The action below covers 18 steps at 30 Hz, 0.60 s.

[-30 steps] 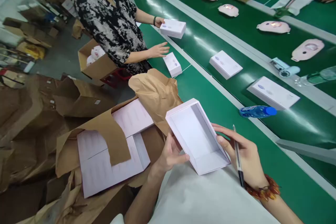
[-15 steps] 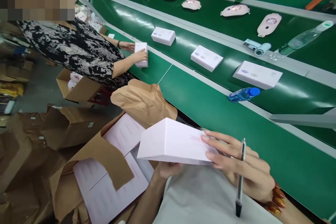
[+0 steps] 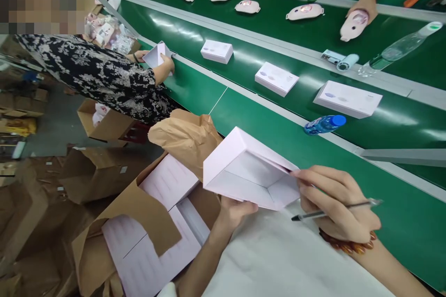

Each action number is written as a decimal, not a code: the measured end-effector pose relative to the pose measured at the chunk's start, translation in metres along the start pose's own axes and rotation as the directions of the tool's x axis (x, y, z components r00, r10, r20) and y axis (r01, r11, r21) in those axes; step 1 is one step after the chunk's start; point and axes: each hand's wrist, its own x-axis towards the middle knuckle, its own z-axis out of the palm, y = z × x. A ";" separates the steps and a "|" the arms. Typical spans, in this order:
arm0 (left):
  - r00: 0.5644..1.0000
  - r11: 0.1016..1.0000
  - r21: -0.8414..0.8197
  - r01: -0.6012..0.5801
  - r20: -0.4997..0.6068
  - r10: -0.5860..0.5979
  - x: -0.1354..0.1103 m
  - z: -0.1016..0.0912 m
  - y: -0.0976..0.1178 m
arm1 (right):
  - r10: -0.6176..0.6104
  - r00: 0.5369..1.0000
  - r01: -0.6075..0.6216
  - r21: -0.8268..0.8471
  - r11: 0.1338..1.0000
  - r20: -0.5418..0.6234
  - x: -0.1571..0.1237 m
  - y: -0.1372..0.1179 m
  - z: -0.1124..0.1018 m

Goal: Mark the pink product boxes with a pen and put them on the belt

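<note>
Before me a pale pink-white box (image 3: 220,161) is tilted so that its hollow inside faces me; a grey lining shows and I see nothing inside. My left hand (image 3: 239,209) supports it from below, thumb along the lower edge and most fingers hidden behind. My right hand (image 3: 337,195) pinches the box's right edge with its fingertips. A clear pen (image 3: 310,216) with a black tip is tucked between the fingers of that hand. Just left of my left arm, a brown carton (image 3: 146,211) holds several more pale boxes (image 3: 169,178).
Three printed white boxes (image 3: 277,78) lie on the green conveyor (image 3: 240,67). A blue-capped bottle (image 3: 324,124) stands by its near rail. Several pink devices (image 3: 304,11) line the far side, where another person's hand (image 3: 365,7) grips one. A co-worker (image 3: 104,74) at left handles a box.
The box in my hands has turned from its closed printed face to its hollow side. My right hand has shifted to its edge, swinging the pen nearly level. The co-worker's box has moved left.
</note>
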 end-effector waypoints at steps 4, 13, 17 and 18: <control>0.997 0.999 -0.039 -0.020 -0.072 0.017 0.007 0.021 0.004 | 0.097 0.995 -0.101 -0.142 0.985 -0.039 0.010 0.000 0.017; 0.996 0.999 0.018 -0.046 -0.077 0.047 0.009 0.042 0.003 | 0.277 0.961 -0.270 -0.287 0.919 -0.019 0.008 -0.015 0.036; 0.999 0.999 -0.002 -0.037 -0.028 0.037 0.012 0.045 0.001 | 0.397 0.916 -0.376 -0.228 0.898 0.054 0.008 -0.019 0.037; 0.999 0.999 -0.002 -0.037 -0.020 0.037 0.012 0.045 0.001 | 0.434 0.897 -0.412 -0.206 0.888 0.079 0.007 -0.019 0.035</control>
